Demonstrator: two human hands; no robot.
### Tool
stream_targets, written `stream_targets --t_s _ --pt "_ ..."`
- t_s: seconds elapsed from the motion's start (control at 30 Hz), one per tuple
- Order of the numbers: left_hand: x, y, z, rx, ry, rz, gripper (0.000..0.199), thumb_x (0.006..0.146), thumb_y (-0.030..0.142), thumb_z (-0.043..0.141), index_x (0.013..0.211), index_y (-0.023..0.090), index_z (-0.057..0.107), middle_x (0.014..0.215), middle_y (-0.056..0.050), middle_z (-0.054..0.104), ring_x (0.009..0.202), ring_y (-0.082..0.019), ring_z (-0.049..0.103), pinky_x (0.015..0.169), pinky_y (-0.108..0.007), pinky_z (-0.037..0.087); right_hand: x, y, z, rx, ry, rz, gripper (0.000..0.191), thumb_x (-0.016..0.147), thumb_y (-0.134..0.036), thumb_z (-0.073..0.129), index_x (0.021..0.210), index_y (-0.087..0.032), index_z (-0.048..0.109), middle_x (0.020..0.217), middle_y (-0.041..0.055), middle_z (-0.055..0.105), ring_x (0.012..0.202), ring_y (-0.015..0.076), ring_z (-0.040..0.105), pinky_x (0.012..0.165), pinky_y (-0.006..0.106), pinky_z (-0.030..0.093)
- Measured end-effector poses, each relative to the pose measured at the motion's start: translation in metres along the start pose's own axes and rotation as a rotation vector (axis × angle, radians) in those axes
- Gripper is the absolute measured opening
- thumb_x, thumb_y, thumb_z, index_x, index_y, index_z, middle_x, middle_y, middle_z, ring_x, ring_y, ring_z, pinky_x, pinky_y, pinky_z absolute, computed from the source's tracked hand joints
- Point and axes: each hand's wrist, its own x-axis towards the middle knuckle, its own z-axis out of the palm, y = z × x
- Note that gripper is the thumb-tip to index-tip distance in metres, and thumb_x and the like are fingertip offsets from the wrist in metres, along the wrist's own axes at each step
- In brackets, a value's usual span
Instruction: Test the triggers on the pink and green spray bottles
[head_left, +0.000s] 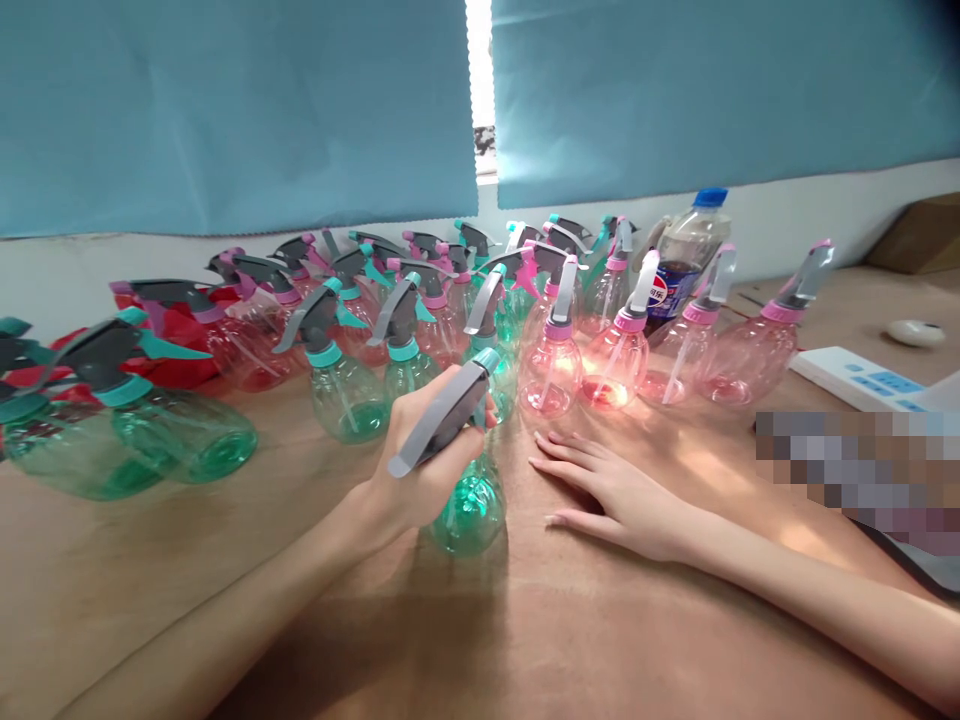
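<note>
My left hand (427, 470) is wrapped round the neck of a green spray bottle (471, 515) with a grey trigger head and turquoise nozzle. That bottle is upright at the middle of the wooden table (360, 620). My right hand (611, 490) lies flat on the tabletop with its fingers spread and nothing in it. Just beyond its fingertips are a pink spray bottle (550, 375) and another pink spray bottle (616, 365). Left of my left hand is a green spray bottle (349, 400), with more green ones at the far left.
Several pink and green spray bottles crowd the back of the table. A cola bottle with a blue cap (679, 255) rises behind the pink ones. Red cloth or plastic (176, 345) lies at left. At right are a white box (855, 378), a white mouse (915, 333) and a cardboard box (919, 235).
</note>
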Motion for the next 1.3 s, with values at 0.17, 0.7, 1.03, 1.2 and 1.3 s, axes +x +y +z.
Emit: stream_targets --t_s 0.17,0.7,1.03,1.2,1.3 --pt "0.0005 -0.0053 0.0002 -0.024 -0.010 -0.015 0.016 0.080 0.015 0.051 0.092 0.020 0.060 0.073 0.001 0.051 0.066 -0.015 0.050 0.060 -0.031 0.040 0.0001 0.0009 0.0017 0.013 0.019 -0.011 0.066 0.091 -0.058 0.051 0.145 -0.023 0.043 0.153 0.0108 0.039 0.143 0.0317 0.030 0.115 0.057 0.027" --pt "-0.0036 -0.0101 0.0031 -0.049 0.040 -0.050 0.022 0.076 0.014 0.055 0.096 0.023 0.060 0.060 0.005 0.047 0.048 -0.012 0.039 0.051 -0.028 0.041 -0.0011 0.0020 0.0034 0.003 0.051 -0.031 0.063 0.091 -0.056 0.053 0.146 -0.026 0.043 0.152 0.0100 0.040 0.142 0.0330 0.032 0.114 0.058 0.029" --pt "-0.0018 -0.0061 0.0044 -0.055 0.063 -0.048 0.022 0.072 0.012 0.054 0.091 0.022 0.059 0.061 0.005 0.039 0.050 -0.012 0.034 0.056 -0.029 0.041 -0.0009 0.0003 0.0017 0.002 0.046 -0.030 0.063 0.091 -0.057 0.052 0.144 -0.024 0.045 0.152 0.0113 0.040 0.141 0.0329 0.033 0.113 0.058 0.030" --pt "-0.0014 -0.0075 0.0031 -0.016 0.068 -0.038 0.016 0.073 0.014 0.054 0.086 0.022 0.057 0.066 0.003 0.046 0.053 -0.012 0.039 0.058 -0.030 0.043 -0.0019 0.0025 0.0030 -0.002 0.045 -0.032 0.063 0.091 -0.056 0.053 0.145 -0.026 0.043 0.152 0.0099 0.040 0.141 0.0329 0.033 0.113 0.059 0.030" --pt "-0.0019 -0.0090 0.0033 -0.020 0.058 -0.032 0.017 0.074 0.013 0.053 0.088 0.023 0.057 0.068 0.003 0.048 0.054 -0.013 0.039 0.056 -0.029 0.041 -0.0020 0.0029 0.0031 -0.010 0.040 -0.028 0.063 0.091 -0.057 0.053 0.145 -0.026 0.043 0.152 0.0097 0.040 0.141 0.0331 0.033 0.113 0.058 0.031"
